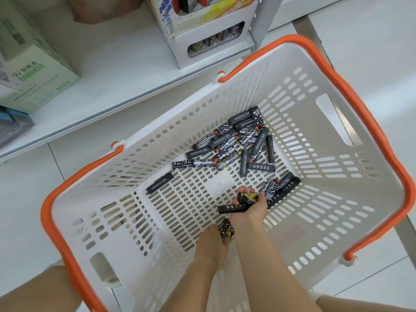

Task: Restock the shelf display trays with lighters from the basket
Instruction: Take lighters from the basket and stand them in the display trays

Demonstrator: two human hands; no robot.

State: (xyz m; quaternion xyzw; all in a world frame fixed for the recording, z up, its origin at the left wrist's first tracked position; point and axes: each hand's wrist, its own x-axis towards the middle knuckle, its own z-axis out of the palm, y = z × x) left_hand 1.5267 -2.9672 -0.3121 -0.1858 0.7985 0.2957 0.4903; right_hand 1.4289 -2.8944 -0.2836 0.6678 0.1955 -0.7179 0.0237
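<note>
Both hands are down inside the basket (371,122), close together near its floor. The right hand (248,208) is curled around a small bunch of lighters: a yellow-and-black lighter (247,197) sits under the fingertips and a long black lighter with white lettering (233,208) juts out past the thumb side, to the left. Just below and to the left of it, the left hand (213,242) grips its own patterned lighters (226,230), black, white and yellow, poking out above the knuckles.

Right beside the right hand's fingers, on the far side, a few more black lighters (283,188) lie in a short heap. Further ahead of both hands, a bigger scatter of lighters (236,145) is spread over the slotted floor, and one lone black lighter (159,183) lies off to the left of the hands.

The basket is white with orange handles (351,91). Beyond it, well ahead of the hands, a white shelf (108,70) carries white display trays (213,46) with lighters showing through the front window. Far left on the shelf stands a green-and-white box (33,73).
</note>
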